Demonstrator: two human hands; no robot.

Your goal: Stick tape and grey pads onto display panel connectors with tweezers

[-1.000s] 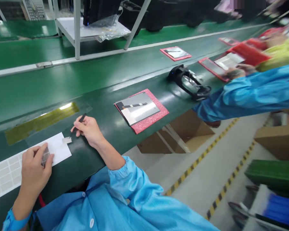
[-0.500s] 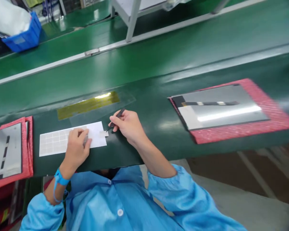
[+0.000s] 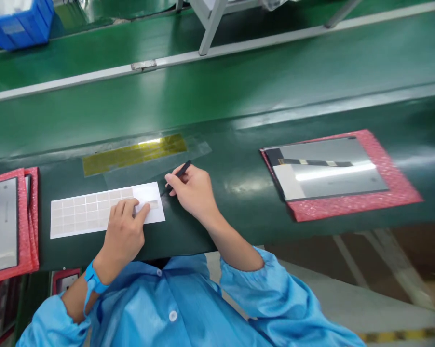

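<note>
My left hand (image 3: 125, 233) rests on a white sheet of labels (image 3: 80, 212), holding it down on the green bench with bent fingers. Its thumb reaches a small pale label (image 3: 153, 205) on the bare right part of the sheet. Whether the thumb presses on that label, I cannot tell. Black tweezers (image 3: 183, 169) are pinched in my right hand (image 3: 197, 195), their tip pointing down at the sheet's right edge, apart from the label. A grid of pale squares covers most of the sheet; my left fingers hide part of it.
Behind the sheet lies a yellow film strip (image 3: 134, 155) on clear plastic. A display panel (image 3: 333, 180) sits on pink bubble wrap (image 3: 394, 188) at right. More panels (image 3: 2, 226) in pink wrap lie at left. A blue crate (image 3: 20, 26) stands at the far left.
The small label, earlier at the tweezer tip over the sheet's right edge, now lies farther left on the sheet. My left hand has shifted right toward it. The view has moved slightly.
</note>
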